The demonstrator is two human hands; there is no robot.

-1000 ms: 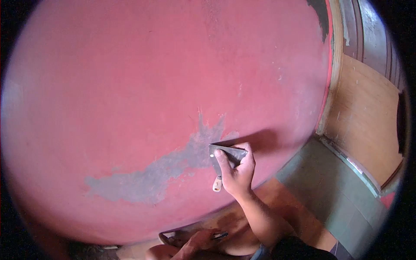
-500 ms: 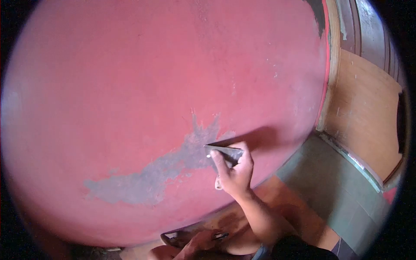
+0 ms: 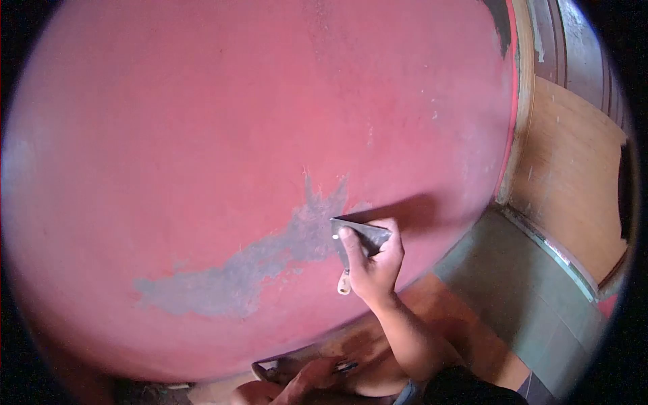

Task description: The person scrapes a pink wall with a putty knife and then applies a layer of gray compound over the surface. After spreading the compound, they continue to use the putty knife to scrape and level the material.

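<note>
Your right hand [image 3: 375, 268] clenches a dark, flat scraper [image 3: 368, 235] at the red surface's [image 3: 202, 148] grey patch [image 3: 243, 275]; its pale handle [image 3: 344, 284] points down, long axis near-upright. Your left hand's [image 3: 314, 375] grip is unclear.

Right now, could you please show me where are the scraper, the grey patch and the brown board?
Scraper [image 3: 370, 236]: head view, on its metal blade.
Grey patch [image 3: 219, 289]: head view, on its left part.
Brown board [image 3: 567, 179]: head view, near its middle.
</note>
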